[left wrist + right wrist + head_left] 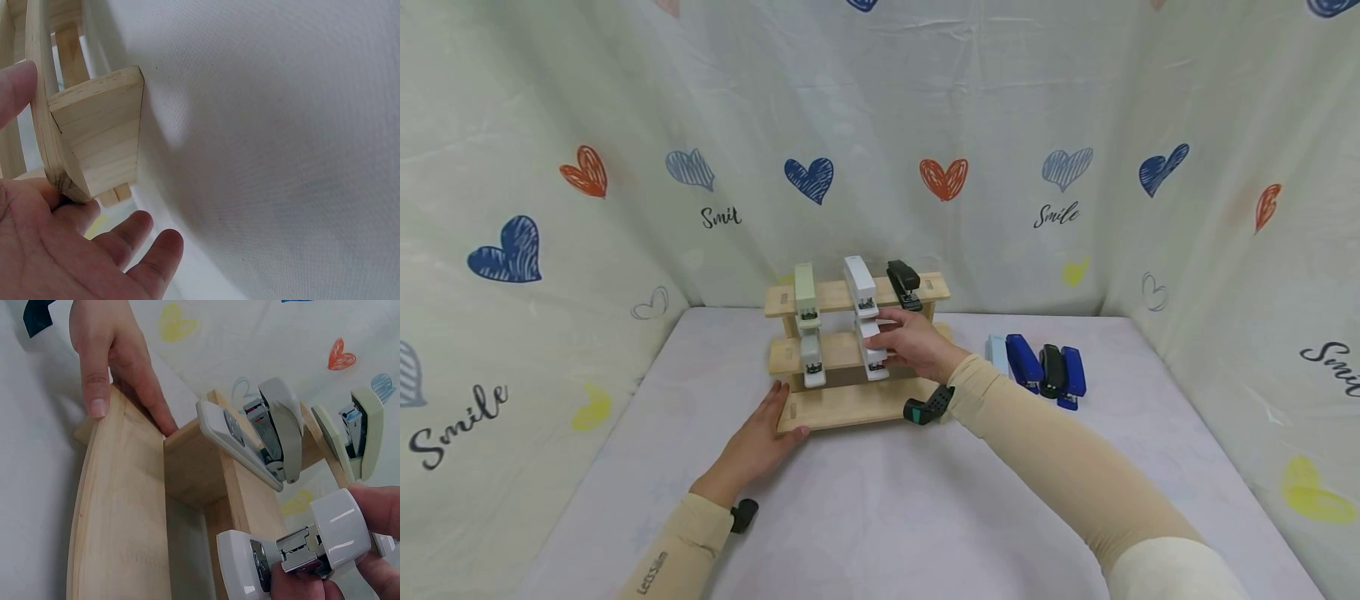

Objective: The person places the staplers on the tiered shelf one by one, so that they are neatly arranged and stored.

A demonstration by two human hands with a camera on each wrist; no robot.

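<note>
Head view: the right hand (pixel 921 346) pinches the white stapler (pixel 871 357) just to its left on the middle shelf (pixel 838 352), long axis front to back, nose past the front edge; the left hand (pixel 762 437) is farther off. Left wrist view: the left hand, fingers spread, straddles the bottom shelf's (pixel 857 407) left end. Right wrist view: the right-hand digits press the stapler's upper arm from opposite sides.

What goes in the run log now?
right hand: holding white stapler at middle shelf | left hand: touching wooden rack at lower corner
</note>
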